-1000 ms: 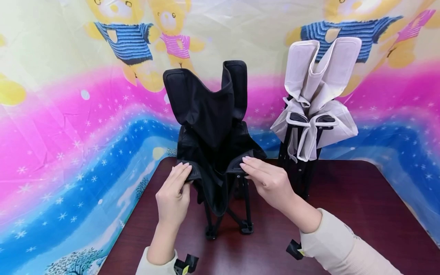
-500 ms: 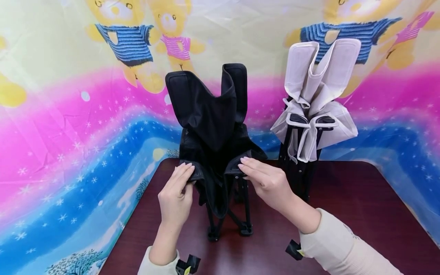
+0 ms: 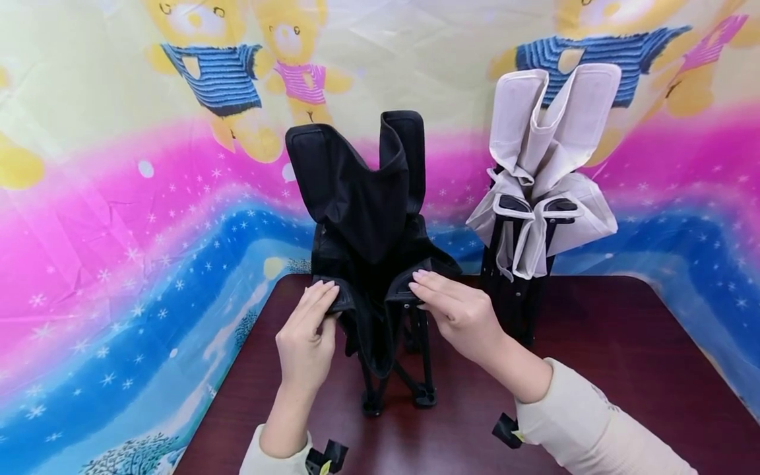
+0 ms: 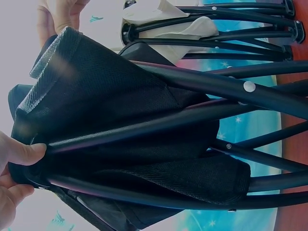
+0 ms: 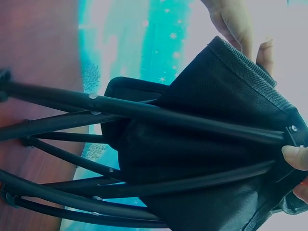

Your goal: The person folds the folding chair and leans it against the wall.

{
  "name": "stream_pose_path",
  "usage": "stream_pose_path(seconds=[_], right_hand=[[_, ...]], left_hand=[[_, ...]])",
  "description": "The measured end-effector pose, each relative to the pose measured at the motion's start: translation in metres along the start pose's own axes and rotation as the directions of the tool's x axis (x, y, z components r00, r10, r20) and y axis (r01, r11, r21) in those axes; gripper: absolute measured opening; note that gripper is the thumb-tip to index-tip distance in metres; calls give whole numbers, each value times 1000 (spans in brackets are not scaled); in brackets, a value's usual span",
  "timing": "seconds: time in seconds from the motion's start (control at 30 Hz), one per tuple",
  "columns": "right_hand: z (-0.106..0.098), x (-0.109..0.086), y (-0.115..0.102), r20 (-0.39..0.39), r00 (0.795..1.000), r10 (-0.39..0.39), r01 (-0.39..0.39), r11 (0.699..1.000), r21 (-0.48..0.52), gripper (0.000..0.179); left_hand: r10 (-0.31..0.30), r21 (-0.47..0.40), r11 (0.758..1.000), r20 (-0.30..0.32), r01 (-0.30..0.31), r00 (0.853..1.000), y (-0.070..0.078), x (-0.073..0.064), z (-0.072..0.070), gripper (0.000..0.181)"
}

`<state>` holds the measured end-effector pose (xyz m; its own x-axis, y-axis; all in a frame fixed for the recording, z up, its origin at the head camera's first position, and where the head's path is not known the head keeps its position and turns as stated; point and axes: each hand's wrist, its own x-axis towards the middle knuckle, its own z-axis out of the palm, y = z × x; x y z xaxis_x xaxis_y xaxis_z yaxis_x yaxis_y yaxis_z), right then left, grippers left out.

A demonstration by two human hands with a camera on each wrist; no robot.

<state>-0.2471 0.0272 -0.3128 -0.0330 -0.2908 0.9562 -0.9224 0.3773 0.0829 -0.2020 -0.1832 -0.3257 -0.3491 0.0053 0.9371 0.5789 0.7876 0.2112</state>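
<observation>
A black folding chair (image 3: 368, 204) stands partly folded on the table, its fabric seat sagging in a deep fold between the front corners. My left hand (image 3: 307, 333) pinches the front left corner, fingers on top and thumb beneath; the left wrist view shows the thumb (image 4: 30, 153) by a frame tube. At the front right corner my right hand (image 3: 460, 307) does the same, its thumb (image 5: 294, 158) pressed near the bracket in the right wrist view. Crossed black legs (image 3: 427, 356) stand close together below the seat.
A second folding chair with white fabric (image 3: 555, 132) stands folded at the back right of the dark red table (image 3: 594, 369). A printed cloth (image 3: 148, 132) with bears and snowflakes hangs behind and to the left.
Both hands keep their hold on the corners. They have come slightly closer together, the left one shifting right, and the black chair's front corners have drawn in a little.
</observation>
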Motion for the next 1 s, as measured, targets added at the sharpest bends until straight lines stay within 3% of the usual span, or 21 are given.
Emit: stream_pose_path(seconds=[1.0], right_hand=[[6, 3, 0, 15, 999, 37, -38, 997, 68, 18]], left_hand=[[32, -45, 998, -30, -34, 999, 4, 3, 5, 30]])
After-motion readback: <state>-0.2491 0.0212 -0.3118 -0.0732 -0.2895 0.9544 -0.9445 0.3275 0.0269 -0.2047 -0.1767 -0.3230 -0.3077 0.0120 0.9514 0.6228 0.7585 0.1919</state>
